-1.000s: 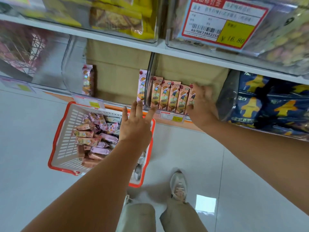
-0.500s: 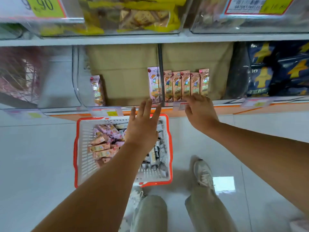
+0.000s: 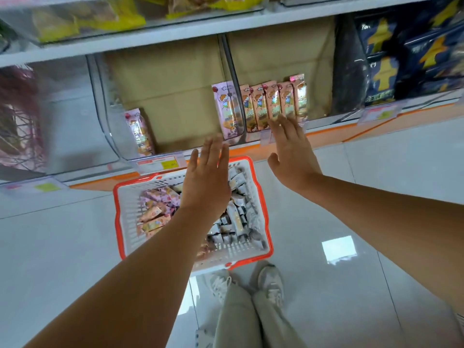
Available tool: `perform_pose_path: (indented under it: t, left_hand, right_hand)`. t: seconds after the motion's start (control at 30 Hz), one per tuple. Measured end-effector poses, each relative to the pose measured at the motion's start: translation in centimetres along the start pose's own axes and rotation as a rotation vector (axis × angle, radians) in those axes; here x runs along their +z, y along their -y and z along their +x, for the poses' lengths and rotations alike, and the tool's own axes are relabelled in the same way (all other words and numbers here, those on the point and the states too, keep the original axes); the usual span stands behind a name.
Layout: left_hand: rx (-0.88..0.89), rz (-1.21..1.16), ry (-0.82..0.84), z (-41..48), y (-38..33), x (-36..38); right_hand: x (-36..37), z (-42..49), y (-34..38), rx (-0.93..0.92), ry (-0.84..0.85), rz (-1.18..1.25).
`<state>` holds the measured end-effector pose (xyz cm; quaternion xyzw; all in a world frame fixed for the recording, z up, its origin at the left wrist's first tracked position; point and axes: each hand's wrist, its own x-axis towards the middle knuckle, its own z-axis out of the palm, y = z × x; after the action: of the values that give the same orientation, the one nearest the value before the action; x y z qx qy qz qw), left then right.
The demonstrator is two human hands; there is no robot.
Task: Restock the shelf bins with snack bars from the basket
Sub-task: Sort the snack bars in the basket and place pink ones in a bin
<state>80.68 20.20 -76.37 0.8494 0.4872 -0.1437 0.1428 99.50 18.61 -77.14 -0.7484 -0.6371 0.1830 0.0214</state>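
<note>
A white basket with an orange rim sits on the floor below the shelf, holding pink snack bars on its left and grey-wrapped bars on its right. My left hand hovers flat above the basket, fingers straight, holding nothing. My right hand is also flat and empty, fingertips just in front of a row of pink snack bars standing in a clear shelf bin. The neighbouring clear bin holds one pink bar at its left and one at its right.
Dark blue snack bags fill the bin to the right. Yellow packets lie on the shelf above. Price tags hang on the orange shelf edge. My shoes stand behind the basket on the white tiled floor.
My right hand has drawn back from the row of bars and flattened out. My left hand stays open over the basket. The camera view has shifted, showing more of the floor.
</note>
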Motion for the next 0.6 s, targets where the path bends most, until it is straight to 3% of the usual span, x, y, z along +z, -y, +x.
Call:
perform_pose_path:
  t: [0.17,0.3,0.6]
  left_hand:
    - [-0.042,-0.071,-0.049,-2.5,1.1,1.6]
    - [-0.135,-0.134,-0.116,-4.6,2.2,3.3]
    - [-0.366,-0.101,0.112,-9.2,8.5,11.3]
  right_hand:
    - [1.3,-2.4,1.2,-0.061,-0.013,0.11]
    - [3.0,-4.0,2.6,-0.219,0.032,0.126]
    - [11.1,-4.5,8.5,-0.25,0.342,0.172]
